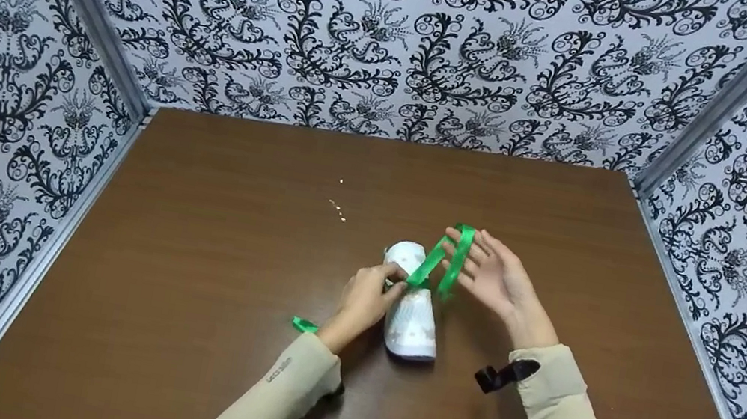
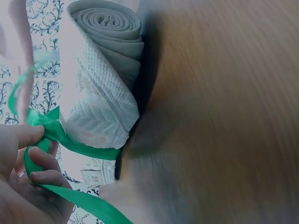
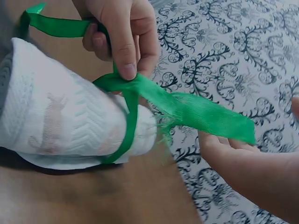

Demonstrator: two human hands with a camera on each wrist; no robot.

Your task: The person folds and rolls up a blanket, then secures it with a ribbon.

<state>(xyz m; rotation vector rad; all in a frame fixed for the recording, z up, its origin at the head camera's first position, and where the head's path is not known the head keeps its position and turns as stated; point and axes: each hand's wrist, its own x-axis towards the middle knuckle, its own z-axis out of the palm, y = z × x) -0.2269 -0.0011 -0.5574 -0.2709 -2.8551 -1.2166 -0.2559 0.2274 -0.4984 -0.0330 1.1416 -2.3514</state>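
Note:
A rolled white towel (image 1: 414, 322) with a woven pattern lies on the brown table, its coiled end showing in the left wrist view. Green ribbon (image 3: 128, 135) circles the roll near its narrower part. My left hand (image 1: 366, 298) pinches the ribbon between thumb and finger, right at the roll's side. One ribbon tail trails from that hand, its tip (image 1: 303, 324) showing left of the wrist. To the right of the roll, my right hand (image 1: 498, 280) is raised with extended fingers. The other ribbon length (image 1: 461, 254) loops over those fingers, its end frayed.
The brown table (image 1: 202, 234) has small light specks (image 1: 337, 209) beyond the roll. Patterned black-and-white walls (image 1: 372, 35) enclose its back and sides. A black strap (image 1: 505, 376) hangs from my right sleeve.

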